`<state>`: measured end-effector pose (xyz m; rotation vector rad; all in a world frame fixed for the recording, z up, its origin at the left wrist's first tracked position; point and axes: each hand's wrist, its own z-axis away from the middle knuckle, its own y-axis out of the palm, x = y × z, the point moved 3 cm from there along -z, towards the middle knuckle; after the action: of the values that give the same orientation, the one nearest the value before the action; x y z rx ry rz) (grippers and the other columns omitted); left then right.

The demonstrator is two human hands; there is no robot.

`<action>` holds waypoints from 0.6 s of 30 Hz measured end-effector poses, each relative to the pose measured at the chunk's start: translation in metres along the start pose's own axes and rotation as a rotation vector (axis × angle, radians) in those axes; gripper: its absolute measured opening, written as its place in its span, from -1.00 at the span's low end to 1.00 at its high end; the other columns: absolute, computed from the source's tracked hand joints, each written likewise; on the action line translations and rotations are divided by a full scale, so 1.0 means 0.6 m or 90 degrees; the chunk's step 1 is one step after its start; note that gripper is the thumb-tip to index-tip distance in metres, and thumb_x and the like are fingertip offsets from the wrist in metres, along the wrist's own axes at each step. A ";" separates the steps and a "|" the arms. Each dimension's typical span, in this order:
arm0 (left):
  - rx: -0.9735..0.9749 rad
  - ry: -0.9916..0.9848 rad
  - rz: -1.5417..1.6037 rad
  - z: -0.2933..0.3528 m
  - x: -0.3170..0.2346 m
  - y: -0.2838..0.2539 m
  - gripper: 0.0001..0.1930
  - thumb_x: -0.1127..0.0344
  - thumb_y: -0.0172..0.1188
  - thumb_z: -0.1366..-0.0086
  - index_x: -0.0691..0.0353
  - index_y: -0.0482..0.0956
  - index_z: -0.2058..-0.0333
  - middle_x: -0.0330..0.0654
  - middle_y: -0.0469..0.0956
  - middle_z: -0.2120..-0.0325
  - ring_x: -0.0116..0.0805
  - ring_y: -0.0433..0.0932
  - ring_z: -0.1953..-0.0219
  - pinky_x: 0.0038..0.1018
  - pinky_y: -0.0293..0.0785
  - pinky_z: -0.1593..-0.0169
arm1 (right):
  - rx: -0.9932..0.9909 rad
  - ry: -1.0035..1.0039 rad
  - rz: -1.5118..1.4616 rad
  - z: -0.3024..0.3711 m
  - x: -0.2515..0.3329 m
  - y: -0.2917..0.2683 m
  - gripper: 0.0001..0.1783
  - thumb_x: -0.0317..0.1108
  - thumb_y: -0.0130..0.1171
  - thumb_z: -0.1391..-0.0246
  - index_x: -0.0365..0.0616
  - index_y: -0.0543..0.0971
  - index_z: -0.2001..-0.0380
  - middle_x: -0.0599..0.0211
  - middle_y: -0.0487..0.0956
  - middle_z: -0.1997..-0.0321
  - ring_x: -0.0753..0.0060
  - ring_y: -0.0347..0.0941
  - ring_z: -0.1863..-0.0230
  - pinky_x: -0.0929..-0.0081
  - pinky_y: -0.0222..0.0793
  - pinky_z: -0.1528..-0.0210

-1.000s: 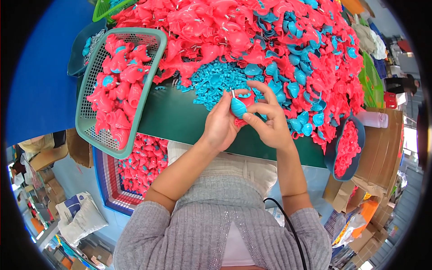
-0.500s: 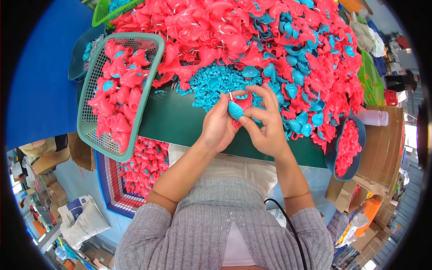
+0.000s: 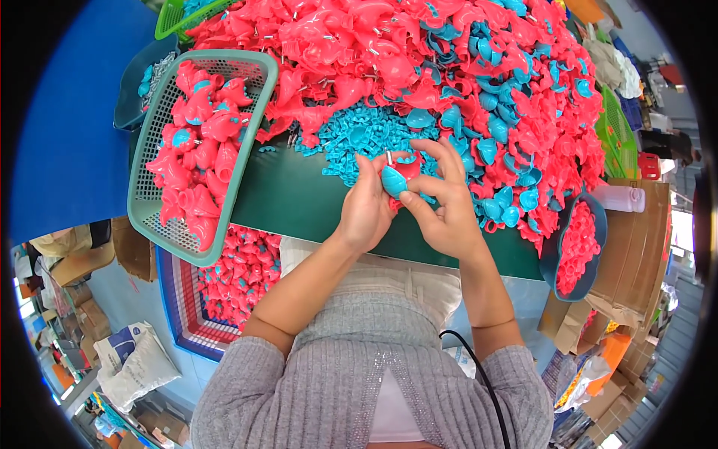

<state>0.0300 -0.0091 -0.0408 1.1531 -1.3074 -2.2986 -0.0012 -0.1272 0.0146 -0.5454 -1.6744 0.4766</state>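
Note:
Between my hands is a red plastic shell [image 3: 408, 168] with a blue scalloped piece [image 3: 393, 182] on its near side and a small metal pin [image 3: 389, 157] sticking up. My left hand [image 3: 364, 212] grips the red shell from the left, fingers partly hidden behind it. My right hand [image 3: 447, 206] pinches the assembly, thumb at the blue piece's lower edge and forefinger arched over the far side. Just beyond them lies a heap of small blue parts [image 3: 351, 138] on the dark green tabletop [image 3: 288, 191].
Red shells [image 3: 359, 45] and blue shells [image 3: 497, 127] pile across the far table. At left rests a green basket [image 3: 138, 187] of joined red-blue pieces; below it stands a blue-rimmed crate [image 3: 168, 299]. A dark bin [image 3: 550, 262] with red rings hangs at the right edge, beside cardboard [image 3: 636, 247].
The assembly and both hands stay nearly in place. My right forefinger has shifted slightly over the shell's far side, and the blue piece sits at a slightly different tilt.

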 end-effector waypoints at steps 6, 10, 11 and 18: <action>-0.001 0.003 0.033 0.004 -0.002 -0.003 -0.29 -0.27 -0.57 -0.37 0.23 0.25 -0.08 -0.13 0.40 0.08 -0.36 0.39 0.01 -0.38 0.31 -0.08 | 0.009 -0.011 0.040 0.002 -0.001 0.005 -0.94 -0.42 0.26 0.10 -0.14 0.59 0.50 0.15 0.34 -0.18 -0.11 0.00 -0.33 -0.02 -0.22 -0.37; -0.017 -0.001 0.056 0.005 -0.003 -0.004 -0.31 -0.25 -0.55 -0.38 0.23 0.23 -0.10 -0.14 0.37 0.03 -0.36 0.35 -0.05 -0.35 0.28 -0.13 | 0.014 -0.005 0.019 0.002 -0.013 0.010 -0.93 -0.44 0.28 0.11 -0.12 0.60 0.48 0.22 0.34 -0.21 -0.14 -0.05 -0.37 -0.02 -0.19 -0.35; -0.019 0.002 0.057 0.005 -0.003 -0.006 -0.31 -0.25 -0.55 -0.38 0.23 0.23 -0.10 -0.14 0.37 0.03 -0.36 0.35 -0.05 -0.35 0.28 -0.13 | 0.017 -0.007 0.018 0.001 -0.010 0.011 -0.93 -0.44 0.28 0.11 -0.12 0.60 0.48 0.22 0.34 -0.21 -0.14 -0.05 -0.37 -0.02 -0.19 -0.35; 0.009 0.019 0.052 0.008 0.001 -0.016 -0.46 -0.10 -0.42 -0.45 0.21 0.23 -0.10 -0.13 0.38 0.04 -0.37 0.38 -0.03 -0.35 0.32 -0.11 | -0.038 -0.059 0.134 0.003 0.015 0.026 -0.95 -0.45 0.25 0.14 -0.13 0.58 0.52 0.16 0.38 -0.13 -0.18 0.04 -0.28 -0.09 -0.14 -0.33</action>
<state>0.0275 -0.0009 -0.0478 1.1131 -1.3375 -2.2093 -0.0027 -0.1096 0.0122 -0.7586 -1.7325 0.6142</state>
